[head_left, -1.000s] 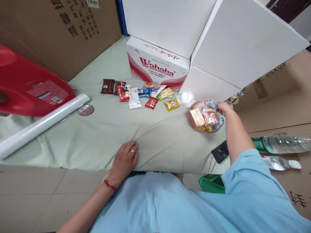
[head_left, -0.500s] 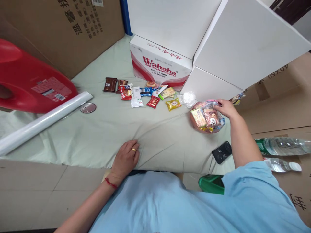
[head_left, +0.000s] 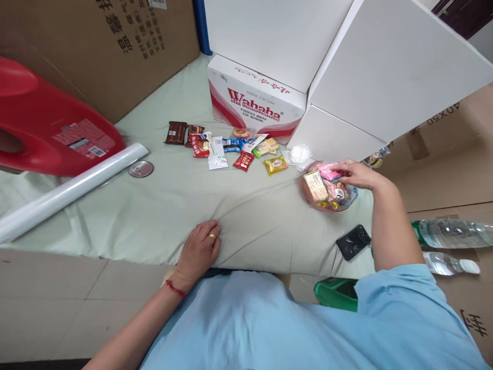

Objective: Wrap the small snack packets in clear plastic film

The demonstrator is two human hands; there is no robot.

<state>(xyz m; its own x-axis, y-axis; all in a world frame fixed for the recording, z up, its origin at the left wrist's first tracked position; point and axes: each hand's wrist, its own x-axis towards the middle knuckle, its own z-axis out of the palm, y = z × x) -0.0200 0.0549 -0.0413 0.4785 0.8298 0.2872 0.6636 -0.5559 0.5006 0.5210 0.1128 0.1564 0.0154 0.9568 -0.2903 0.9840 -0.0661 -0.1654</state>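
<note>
My right hand (head_left: 358, 173) reaches over a round reddish bowl (head_left: 308, 198) and pinches a pink snack packet (head_left: 328, 170) at its upper rim. Inside the bowl lie a pale yellow wrapped biscuit (head_left: 316, 186), a brownish biscuit packet (head_left: 339, 192) and other small wrapped snacks. My left hand (head_left: 200, 245), with a ring on one finger, rests palm down on the cloth near the front edge, fingers loosely bent and nothing seen in them. Beyond the hands, a row of wrapped snacks includes a yellow packet (head_left: 275, 164), a red packet (head_left: 243, 160) and a dark brown packet (head_left: 176, 132).
A Wahaha carton (head_left: 254, 105) and white panels stand behind the snacks. To the left are a red jug (head_left: 57, 123), a plastic film roll (head_left: 77, 190) and a round metal lid (head_left: 140, 168). A black phone (head_left: 353, 242) lies right; bottles (head_left: 454, 234) lie beyond the edge.
My right hand has shifted slightly and now pinches a pink packet at the bowl's top, where clear plastic wrapping was before. My left hand stays put.
</note>
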